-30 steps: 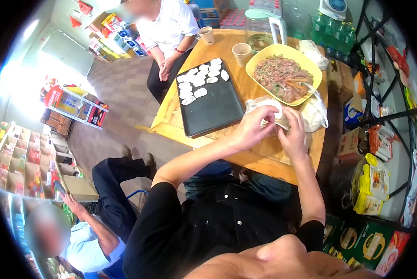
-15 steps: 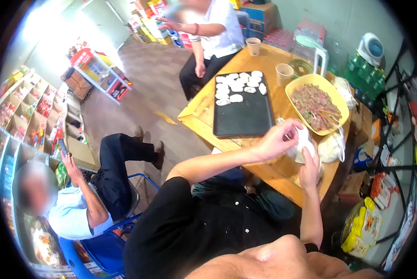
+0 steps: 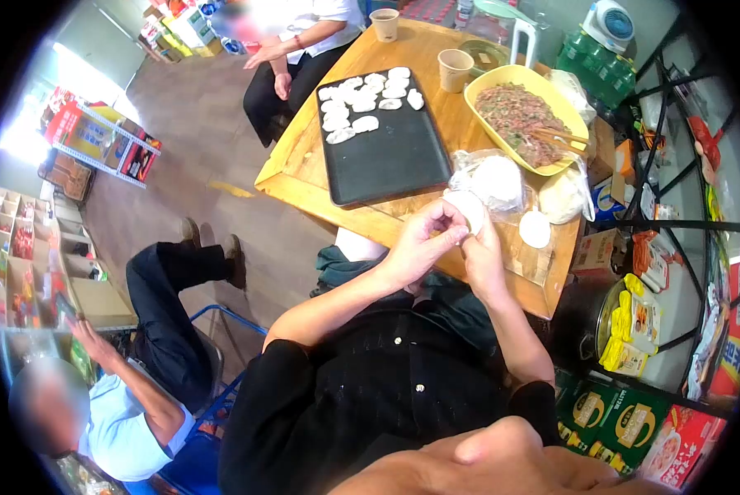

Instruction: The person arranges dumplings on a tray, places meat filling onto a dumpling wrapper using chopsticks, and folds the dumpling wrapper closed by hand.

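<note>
Between my left hand (image 3: 426,239) and my right hand (image 3: 483,252) is a round white wrapper (image 3: 466,208), pinched by the fingers of both at the table's front edge. Just beyond it lies a clear plastic bag of white wrappers (image 3: 497,181). A single wrapper (image 3: 535,229) rests on the wood to the right, beside a bagged lump of dough (image 3: 562,198). The black tray (image 3: 386,169) at the left bears several white dumplings (image 3: 363,101) at its far end. Chopsticks (image 3: 558,140) lean in the yellow bowl (image 3: 582,132) of minced filling (image 3: 518,115).
Two paper cups (image 3: 385,26) (image 3: 454,69) and a lidded jug (image 3: 502,37) stand on the wooden table (image 3: 304,177). One person (image 3: 308,49) sits beyond its far left side, another (image 3: 122,412) at the lower left. A metal rack (image 3: 675,223) is at the right.
My hands have drawn back from the bag to the table's front edge with a wrapper between them. A single wrapper now shows on the wood. The seated person across has lifted a forearm.
</note>
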A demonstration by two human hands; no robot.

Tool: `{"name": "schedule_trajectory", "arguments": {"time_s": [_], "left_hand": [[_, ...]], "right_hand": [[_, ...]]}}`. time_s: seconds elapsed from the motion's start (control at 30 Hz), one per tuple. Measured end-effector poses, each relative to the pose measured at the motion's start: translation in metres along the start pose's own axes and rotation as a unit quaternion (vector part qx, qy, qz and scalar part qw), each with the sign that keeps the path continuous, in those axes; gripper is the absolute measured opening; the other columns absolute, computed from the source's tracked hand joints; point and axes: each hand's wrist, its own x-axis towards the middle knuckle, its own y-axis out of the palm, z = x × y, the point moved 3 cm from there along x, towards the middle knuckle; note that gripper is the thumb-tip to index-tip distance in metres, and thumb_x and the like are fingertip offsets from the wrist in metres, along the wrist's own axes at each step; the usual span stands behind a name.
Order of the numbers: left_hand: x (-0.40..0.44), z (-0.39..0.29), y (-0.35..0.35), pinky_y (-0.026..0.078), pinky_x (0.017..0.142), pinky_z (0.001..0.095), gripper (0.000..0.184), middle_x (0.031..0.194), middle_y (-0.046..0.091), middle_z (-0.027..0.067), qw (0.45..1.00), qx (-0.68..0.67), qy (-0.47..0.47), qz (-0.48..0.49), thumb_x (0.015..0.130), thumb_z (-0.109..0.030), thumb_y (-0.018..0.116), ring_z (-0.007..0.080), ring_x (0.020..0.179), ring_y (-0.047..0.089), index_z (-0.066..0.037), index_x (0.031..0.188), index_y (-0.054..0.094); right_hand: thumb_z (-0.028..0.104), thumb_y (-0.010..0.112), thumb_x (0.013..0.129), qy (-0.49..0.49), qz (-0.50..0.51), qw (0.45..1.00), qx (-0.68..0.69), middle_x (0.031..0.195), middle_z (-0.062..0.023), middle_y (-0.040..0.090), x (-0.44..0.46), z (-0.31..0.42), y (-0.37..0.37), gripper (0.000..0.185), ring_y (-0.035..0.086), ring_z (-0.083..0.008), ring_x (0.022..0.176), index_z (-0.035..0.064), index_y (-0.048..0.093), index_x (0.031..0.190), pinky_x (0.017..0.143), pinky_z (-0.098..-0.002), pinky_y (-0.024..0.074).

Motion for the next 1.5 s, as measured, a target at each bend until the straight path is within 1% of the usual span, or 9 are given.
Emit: {"name": "schedule_trajectory", "arguments": {"time_s": [0.17, 0.27, 0.37, 0.7, 1.03, 1.23, 1.43, 1.47, 1.5], "left_hand": [[-0.019, 0.005, -0.014, 0.044, 0.082, 0.0232, 0.017, 0.093, 0.054, -0.0019, 0.999, -0.04, -0.025, 0.018, 0.091, -0.01, 0.069, 0.0065, 0.087, 0.052, -0.006, 0.099, 0.055], [-0.029, 0.007, -0.02, 0.045, 0.08, 0.0234, 0.017, 0.092, 0.053, -0.0017, 0.998, -0.056, -0.024, 0.012, 0.091, -0.009, 0.069, 0.0063, 0.086, 0.052, -0.007, 0.097, 0.053], [-0.035, 0.002, -0.023, 0.045, 0.077, 0.0222, 0.016, 0.093, 0.053, -0.0014, 0.996, -0.083, -0.023, 0.012, 0.092, -0.008, 0.068, 0.0056, 0.085, 0.052, -0.007, 0.097, 0.052], [-0.038, -0.001, -0.03, 0.045, 0.076, 0.0214, 0.014, 0.094, 0.054, -0.0002, 0.994, -0.105, -0.009, 0.015, 0.093, -0.007, 0.066, 0.0054, 0.086, 0.053, -0.006, 0.098, 0.053], [-0.037, 0.002, -0.034, 0.046, 0.078, 0.0225, 0.01, 0.094, 0.056, 0.0008, 0.994, -0.107, -0.019, 0.014, 0.095, -0.008, 0.064, 0.0064, 0.087, 0.054, -0.005, 0.099, 0.055], [-0.035, 0.009, -0.034, 0.046, 0.081, 0.0235, 0.008, 0.095, 0.057, 0.0011, 0.994, -0.108, -0.012, 0.014, 0.096, -0.008, 0.061, 0.0075, 0.089, 0.055, -0.004, 0.1, 0.055], [-0.036, 0.006, -0.033, 0.046, 0.081, 0.0225, 0.009, 0.096, 0.058, 0.0011, 0.994, -0.103, -0.015, -0.016, 0.096, -0.004, 0.058, 0.0073, 0.091, 0.054, -0.002, 0.104, 0.056], [-0.038, 0.003, -0.032, 0.046, 0.081, 0.0225, 0.009, 0.096, 0.058, 0.0011, 0.994, -0.103, -0.016, -0.015, 0.096, -0.004, 0.058, 0.0073, 0.091, 0.054, -0.002, 0.104, 0.056], [-0.041, -0.006, -0.032, 0.046, 0.081, 0.0227, 0.012, 0.099, 0.057, 0.0017, 0.995, -0.079, 0.025, -0.054, 0.096, -0.003, 0.058, 0.0079, 0.091, 0.054, -0.002, 0.107, 0.055]], "right_hand": [[-0.006, 0.043, 0.093, -0.049, 0.026, 0.994, -0.093, 0.14, -0.0155, 0.046, -0.017, -0.008, 0.031, 0.052, 0.047, -0.0235, 0.129, -0.0026, 0.033, 0.144, 0.109, -0.0352, 0.0365], [-0.004, 0.043, 0.096, -0.085, 0.044, 0.977, -0.193, 0.144, -0.0212, 0.042, -0.026, -0.006, 0.043, 0.052, 0.044, -0.029, 0.133, -0.0033, 0.029, 0.145, 0.11, -0.0376, 0.0357], [-0.004, 0.043, 0.096, -0.128, 0.042, 0.966, -0.222, 0.145, -0.0216, 0.041, -0.03, -0.007, 0.049, 0.053, 0.044, -0.0299, 0.134, -0.0032, 0.028, 0.146, 0.11, -0.0383, 0.0357], [-0.005, 0.042, 0.096, -0.115, 0.048, 0.969, -0.214, 0.148, -0.0218, 0.039, -0.029, -0.004, 0.057, 0.054, 0.044, -0.0291, 0.133, -0.0036, 0.024, 0.147, 0.11, -0.0378, 0.0366], [-0.006, 0.043, 0.094, -0.108, 0.05, 0.967, -0.226, 0.148, -0.0215, 0.039, -0.024, -0.006, 0.057, 0.054, 0.043, -0.0288, 0.134, -0.0036, 0.027, 0.146, 0.11, -0.0377, 0.0356], [-0.006, 0.045, 0.092, -0.093, 0.059, 0.976, -0.188, 0.147, -0.0224, 0.039, -0.024, -0.011, 0.055, 0.056, 0.04, -0.029, 0.137, -0.0042, 0.027, 0.145, 0.113, -0.0382, 0.0321], [-0.004, 0.039, 0.096, -0.078, 0.058, 0.987, -0.126, 0.147, -0.0228, 0.04, -0.022, -0.005, 0.05, 0.051, 0.04, -0.0285, 0.137, -0.005, 0.028, 0.145, 0.113, -0.0383, 0.0318], [-0.003, 0.036, 0.097, -0.02, 0.044, 0.999, -0.017, 0.146, -0.0228, 0.041, -0.022, -0.004, 0.047, 0.049, 0.041, -0.0284, 0.136, -0.0048, 0.029, 0.145, 0.113, -0.0389, 0.0324], [-0.002, 0.034, 0.098, 0.038, 0.029, 0.995, 0.092, 0.145, -0.0227, 0.043, -0.022, -0.003, 0.046, 0.047, 0.042, -0.0284, 0.136, -0.0045, 0.03, 0.145, 0.113, -0.0396, 0.0329]]}}
